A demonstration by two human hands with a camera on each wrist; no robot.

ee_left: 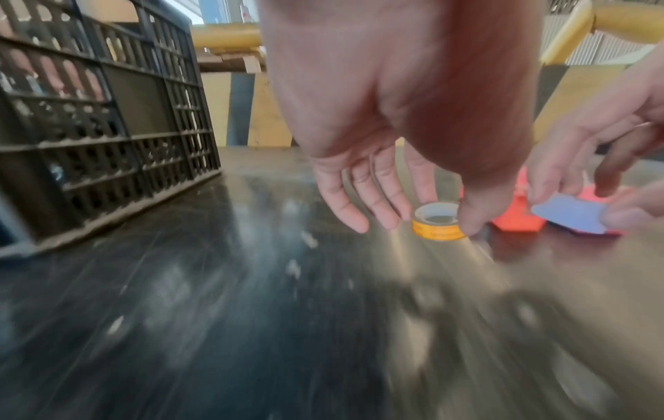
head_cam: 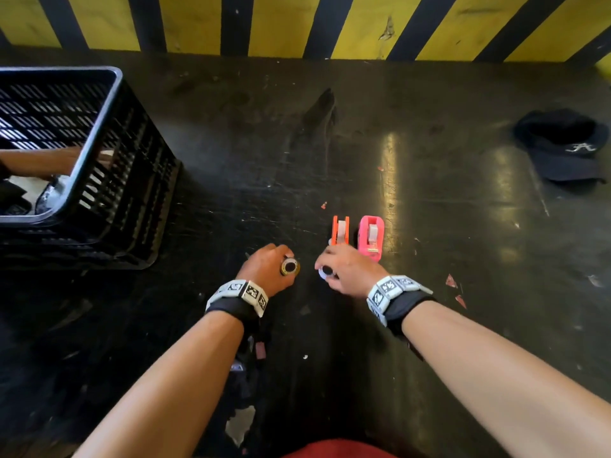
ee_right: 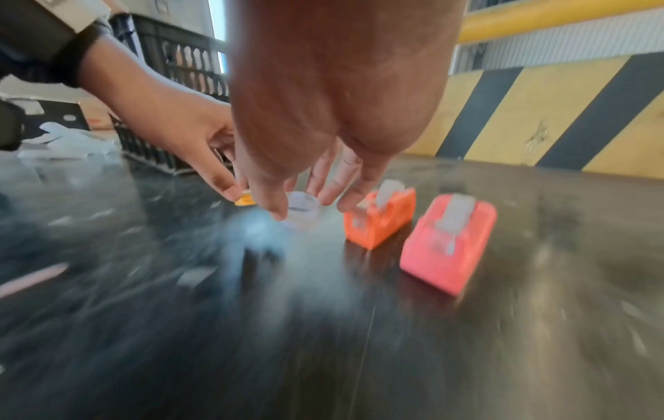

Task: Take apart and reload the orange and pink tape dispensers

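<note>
The orange tape dispenser (head_cam: 340, 230) and the pink tape dispenser (head_cam: 371, 236) stand side by side on the dark table, each with a pale roll in it. Just in front of them, my left hand (head_cam: 287, 263) pinches a small orange-yellow tape roll (head_cam: 290, 267) between thumb and forefinger, low at the tabletop. In the left wrist view the orange-yellow roll (ee_left: 436, 224) sits at the fingertips, my other fingers straight. My right hand (head_cam: 325, 264) holds a clear whitish tape roll (ee_right: 302, 213) between thumb and fingers, close to the orange dispenser (ee_right: 380, 218); the pink dispenser (ee_right: 449, 244) is to its right.
A black slatted crate (head_cam: 109, 166) stands at the left, with another person's arm (head_cam: 39, 163) inside it. A dark cap (head_cam: 562, 147) lies at the far right. A yellow and black striped wall (head_cam: 297, 24) bounds the far edge. Small red scraps (head_cam: 451, 280) lie near my right wrist.
</note>
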